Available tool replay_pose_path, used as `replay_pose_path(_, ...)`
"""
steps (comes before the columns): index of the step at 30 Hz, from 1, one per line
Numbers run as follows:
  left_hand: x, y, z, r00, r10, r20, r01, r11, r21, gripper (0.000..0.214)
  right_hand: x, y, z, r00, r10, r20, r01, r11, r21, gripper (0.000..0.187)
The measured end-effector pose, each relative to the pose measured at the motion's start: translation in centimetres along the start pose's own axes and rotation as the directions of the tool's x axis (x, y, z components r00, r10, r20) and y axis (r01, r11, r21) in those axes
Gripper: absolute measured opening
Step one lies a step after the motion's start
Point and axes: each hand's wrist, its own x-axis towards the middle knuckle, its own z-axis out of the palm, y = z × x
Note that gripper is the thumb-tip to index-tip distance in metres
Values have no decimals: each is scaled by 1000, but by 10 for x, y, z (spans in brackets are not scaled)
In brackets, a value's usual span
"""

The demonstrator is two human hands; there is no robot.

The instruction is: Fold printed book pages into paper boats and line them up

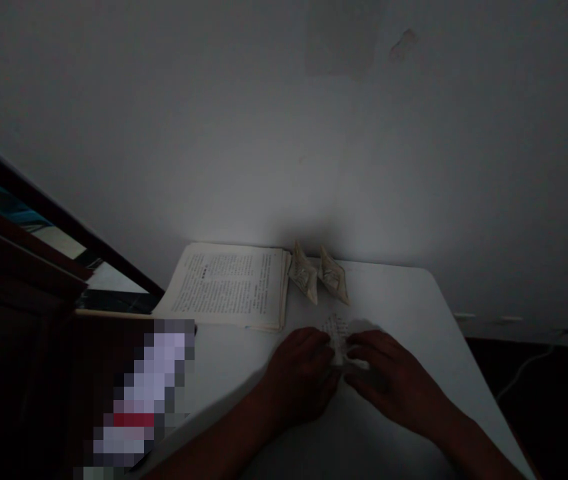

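A small folded piece of printed paper (335, 332) lies low over the white table between my two hands, its pointed top facing away from me. My left hand (301, 377) has its fingers curled on the paper's left side, with the thumb below. From the right, my right hand (389, 367) grips the other side, fingertips on the paper and thumb lower down. Both hands partly hide the lower part of the paper. Just beyond them stand two folded paper boats, a left one (304, 275) and a right one (333, 277), side by side.
A stack of printed sheets (224, 283) lies at the table's back left, beside the boats. The white table (399, 293) meets a pale wall (244, 133). A pixelated patch (149, 393) covers something at the left edge. A cable (527, 363) runs at right.
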Motion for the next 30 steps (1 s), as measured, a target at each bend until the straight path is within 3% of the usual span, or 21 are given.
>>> replay_pose_path(5,1,-4,4,999,-18,-29,19,999,35,25,12,9,2,985,125,-119,-134,988,-77,26)
replay_pose_path(15,1,-7,7,1000,18,-2,-18,999,30,15,43,15,17,940,339,31,-340,938,62,32)
replay_pose_path(20,4,-10,6,999,32,-23,-32,999,6,12,41,15,19,943,321,88,-330,935,128,24)
replay_pose_path(25,5,-12,7,999,36,-32,-37,999,-22,11,38,10,19,952,305,4,-305,951,54,33)
replay_pose_path(30,3,-14,10,999,22,-24,-23,997,-69,8,42,6,18,948,317,7,-317,947,55,23)
